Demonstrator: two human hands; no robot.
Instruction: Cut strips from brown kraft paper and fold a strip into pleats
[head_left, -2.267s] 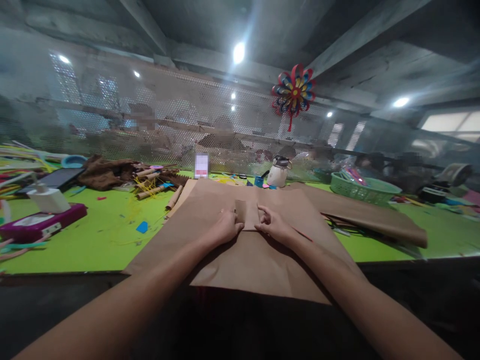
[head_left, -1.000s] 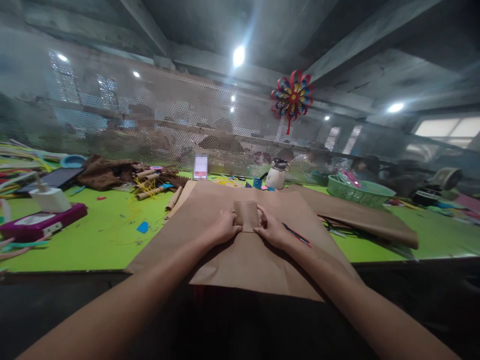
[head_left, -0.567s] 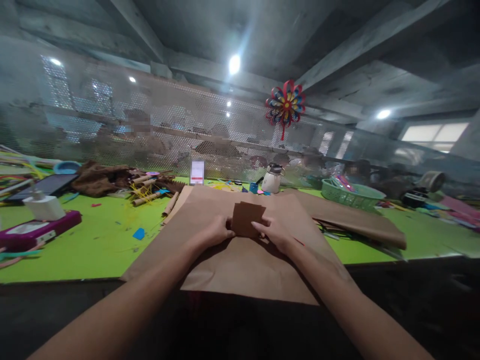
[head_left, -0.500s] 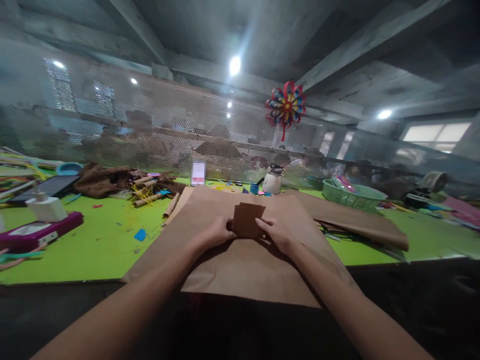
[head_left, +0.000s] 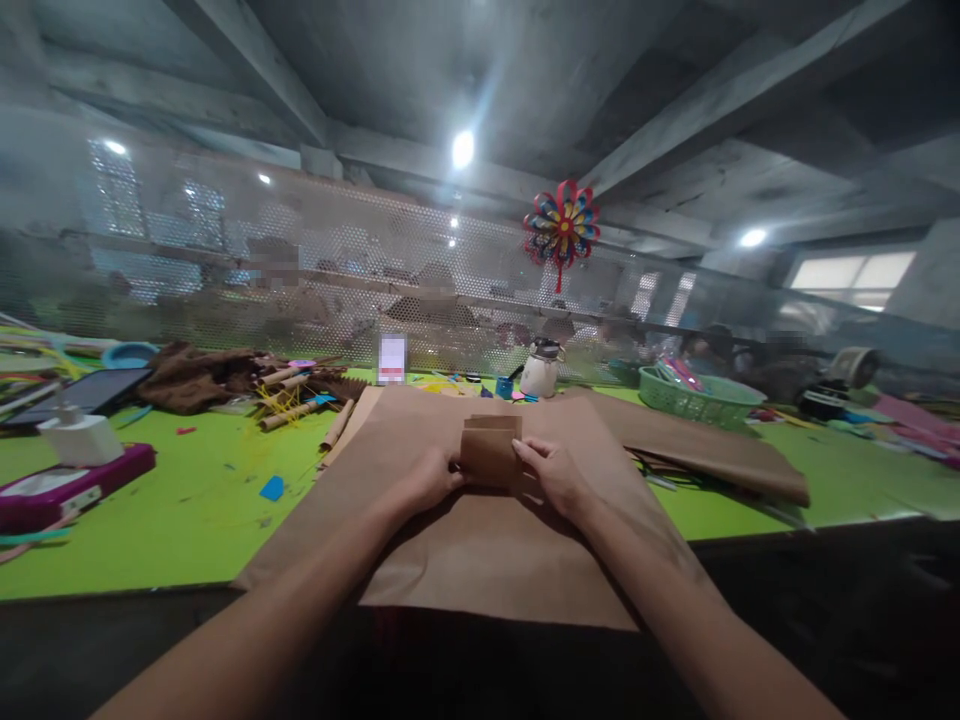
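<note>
A small stack of brown paper pieces [head_left: 489, 458], roughly square with offset top edges, is held between my two hands above a large sheet of brown kraft paper [head_left: 495, 560]. My left hand [head_left: 433, 480] grips the stack's left side, its fingers partly behind the pieces. On the opposite side, my right hand [head_left: 551, 472] pinches the right edge, thumb across the front. The large sheet lies flat on the green table [head_left: 195, 500] and hangs a little over the front edge.
To the left are a purple power strip [head_left: 82, 485], brown cloth [head_left: 199, 378] and paper tubes tangled with yellow strands [head_left: 289, 395]. A white jug [head_left: 538, 370] stands behind the sheet. Folded brown paper [head_left: 720, 455] and a green basket [head_left: 701, 400] sit right.
The paper stack has tilted back, and its pieces now show more separate top edges. Both hands stay on its sides. The whole view has shifted slightly.
</note>
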